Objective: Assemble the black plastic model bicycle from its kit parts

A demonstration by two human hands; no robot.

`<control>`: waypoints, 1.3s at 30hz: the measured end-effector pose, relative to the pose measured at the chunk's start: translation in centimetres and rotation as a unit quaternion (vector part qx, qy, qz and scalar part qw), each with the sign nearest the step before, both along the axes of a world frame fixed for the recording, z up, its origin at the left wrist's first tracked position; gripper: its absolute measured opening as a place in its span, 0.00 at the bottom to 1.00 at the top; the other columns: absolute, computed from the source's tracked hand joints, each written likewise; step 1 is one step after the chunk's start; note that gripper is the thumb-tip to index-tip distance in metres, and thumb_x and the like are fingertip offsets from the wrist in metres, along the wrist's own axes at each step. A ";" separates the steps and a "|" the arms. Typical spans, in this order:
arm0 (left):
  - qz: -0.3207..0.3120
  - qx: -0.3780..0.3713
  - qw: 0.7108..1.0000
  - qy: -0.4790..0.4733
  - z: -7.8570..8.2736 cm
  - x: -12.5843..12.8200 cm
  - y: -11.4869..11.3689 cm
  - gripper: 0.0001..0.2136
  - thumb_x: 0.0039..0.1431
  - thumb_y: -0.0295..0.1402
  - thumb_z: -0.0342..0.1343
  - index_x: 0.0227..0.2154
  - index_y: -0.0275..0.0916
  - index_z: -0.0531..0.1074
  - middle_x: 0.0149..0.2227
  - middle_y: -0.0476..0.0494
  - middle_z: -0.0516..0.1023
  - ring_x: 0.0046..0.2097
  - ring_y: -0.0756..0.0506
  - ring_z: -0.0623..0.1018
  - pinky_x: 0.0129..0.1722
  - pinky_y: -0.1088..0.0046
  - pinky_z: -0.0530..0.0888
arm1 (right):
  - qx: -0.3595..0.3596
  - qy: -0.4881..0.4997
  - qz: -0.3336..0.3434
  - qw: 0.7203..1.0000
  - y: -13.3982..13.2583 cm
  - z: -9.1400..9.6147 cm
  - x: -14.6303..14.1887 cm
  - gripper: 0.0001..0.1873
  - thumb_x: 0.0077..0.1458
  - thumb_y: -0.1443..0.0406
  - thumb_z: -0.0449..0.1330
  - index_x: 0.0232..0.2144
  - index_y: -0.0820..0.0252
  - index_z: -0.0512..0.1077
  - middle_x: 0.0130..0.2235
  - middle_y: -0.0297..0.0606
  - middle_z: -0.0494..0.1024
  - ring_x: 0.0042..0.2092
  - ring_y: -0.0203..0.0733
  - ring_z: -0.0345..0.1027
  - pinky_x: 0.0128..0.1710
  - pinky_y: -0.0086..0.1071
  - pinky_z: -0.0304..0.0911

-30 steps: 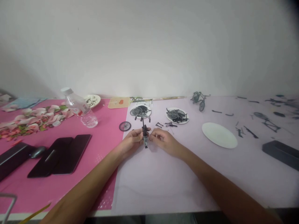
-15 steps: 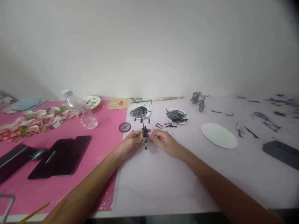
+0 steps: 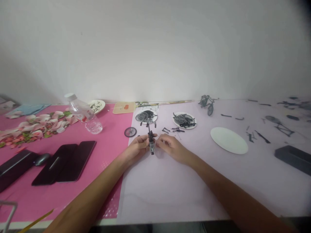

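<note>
My left hand is closed around a partly built model bicycle, black with a silver rack at the near end and handlebars at the far end. At the model's right side is my right hand, its fingers bent and pinched together; whatever they hold is hidden or too small to make out. Left of the handlebars lies a loose spoked wheel. Beyond my hands, a white plate and a second plate carry wheels and black bicycle parts. Several small black frame pieces rest on the pale sheet.
An assembled model bicycle stands near the wall. To the right are a bare white plate, scattered black parts and a dark case. Leftward are a tilted bottle, phones, a mouse and artificial flowers.
The whole view has shifted very slightly. My hands keep almost the same pose around the model bicycle, and nothing else has visibly moved.
</note>
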State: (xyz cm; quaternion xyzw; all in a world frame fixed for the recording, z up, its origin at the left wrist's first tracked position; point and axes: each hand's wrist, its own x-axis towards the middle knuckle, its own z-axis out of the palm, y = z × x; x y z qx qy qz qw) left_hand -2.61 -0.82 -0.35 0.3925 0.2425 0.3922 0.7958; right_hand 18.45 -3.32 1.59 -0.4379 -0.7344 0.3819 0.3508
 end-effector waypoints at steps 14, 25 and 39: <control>0.001 -0.001 1.000 0.002 -0.8 -0.1 0.4 0.23 0.54 0.33 0.72 0.53 0.34 0.80 0.48 0.32 0.83 0.46 0.41 0.81 0.48 0.66 0.70 | 0.038 -0.005 -0.019 0.999 0.1 0.0 0.4 0.06 0.62 0.60 0.66 0.40 0.54 0.75 0.41 0.36 0.77 0.41 0.41 0.67 0.41 0.35 0.61; 0.007 -0.014 1.000 -0.005 -0.6 0.0 0.3 0.20 0.55 0.31 0.71 0.51 0.34 0.81 0.42 0.36 0.83 0.41 0.44 0.80 0.46 0.68 0.70 | 0.031 -0.003 -0.001 1.000 0.3 -0.5 0.1 0.10 0.67 0.57 0.61 0.36 0.54 0.78 0.37 0.35 0.76 0.41 0.42 0.67 0.41 0.36 0.61; 0.007 -0.016 1.000 -0.009 -0.7 -0.2 0.4 0.20 0.55 0.31 0.71 0.51 0.34 0.81 0.42 0.36 0.83 0.40 0.45 0.80 0.46 0.68 0.70 | 0.028 -0.006 -0.007 1.000 0.1 0.1 0.4 0.11 0.68 0.59 0.59 0.37 0.56 0.78 0.39 0.36 0.78 0.42 0.42 0.68 0.42 0.36 0.61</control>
